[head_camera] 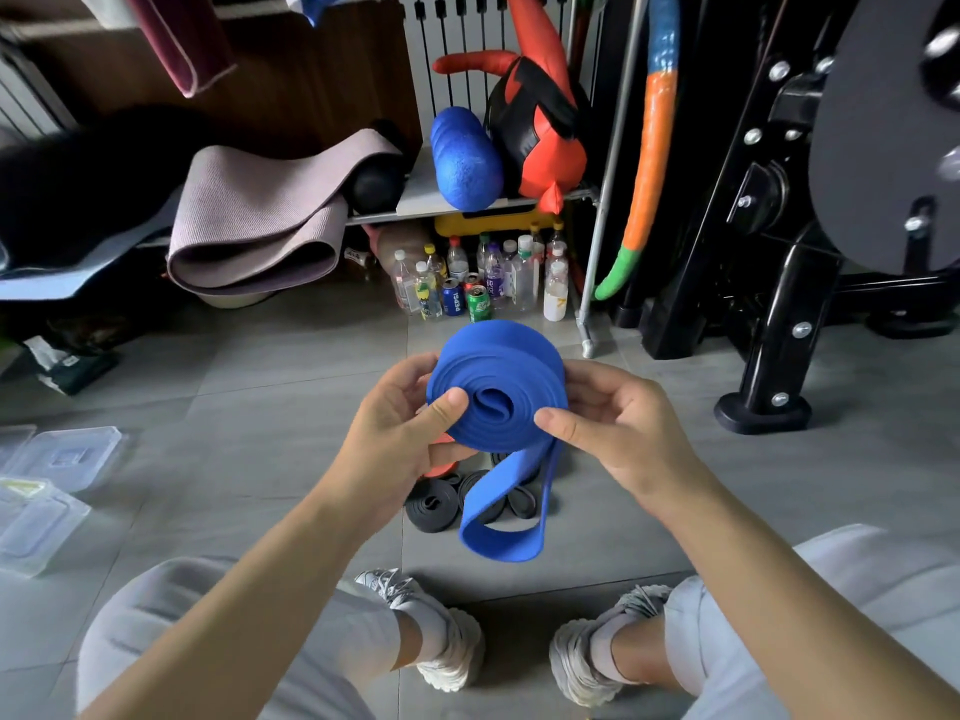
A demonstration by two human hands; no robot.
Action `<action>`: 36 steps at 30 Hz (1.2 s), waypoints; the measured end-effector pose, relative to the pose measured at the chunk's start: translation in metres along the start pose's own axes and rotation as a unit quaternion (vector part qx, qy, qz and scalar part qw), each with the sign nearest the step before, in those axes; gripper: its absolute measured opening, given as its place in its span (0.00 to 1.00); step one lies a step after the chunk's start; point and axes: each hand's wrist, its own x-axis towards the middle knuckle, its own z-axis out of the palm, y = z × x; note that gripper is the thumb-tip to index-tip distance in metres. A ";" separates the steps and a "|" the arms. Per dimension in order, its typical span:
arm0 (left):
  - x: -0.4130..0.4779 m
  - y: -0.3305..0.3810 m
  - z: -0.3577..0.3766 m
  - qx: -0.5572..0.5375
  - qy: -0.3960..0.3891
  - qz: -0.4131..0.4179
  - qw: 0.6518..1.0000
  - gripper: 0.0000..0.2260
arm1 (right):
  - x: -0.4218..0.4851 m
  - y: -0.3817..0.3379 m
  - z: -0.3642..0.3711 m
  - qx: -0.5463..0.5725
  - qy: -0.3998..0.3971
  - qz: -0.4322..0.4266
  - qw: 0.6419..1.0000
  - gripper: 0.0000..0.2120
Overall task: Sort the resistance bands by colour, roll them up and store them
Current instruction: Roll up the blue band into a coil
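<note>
Roll of blue resistance band (496, 387) at frame centre, mostly wound, gripped by left hand (400, 433) and right hand (618, 433), fingers (410, 368) curled round it, tail loop hanging unwound below. Black bands (431, 506) coiled on floor (260, 407) beneath. Storing in clear containers (62, 454), left edge, apparently not yet done.

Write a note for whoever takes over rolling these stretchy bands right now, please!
Left hand: grips the blue band roll, thumb on its face.
Right hand: holds the roll's other side, thumb on its face.
Blue band: mostly rolled and held above the floor, with a loose tail loop hanging below.
Black bands: on the floor under the hands, next to an orange-red thing that is mostly hidden.
Clear containers: on the floor to the left.
Done: most of the blue roll.
Left: roll in the tail, store it, then sort the rest.
</note>
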 end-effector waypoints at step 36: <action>0.029 0.004 -0.001 0.389 0.064 0.090 0.915 0.27 | 0.018 -0.001 -0.018 -0.085 0.024 0.019 0.996 0.17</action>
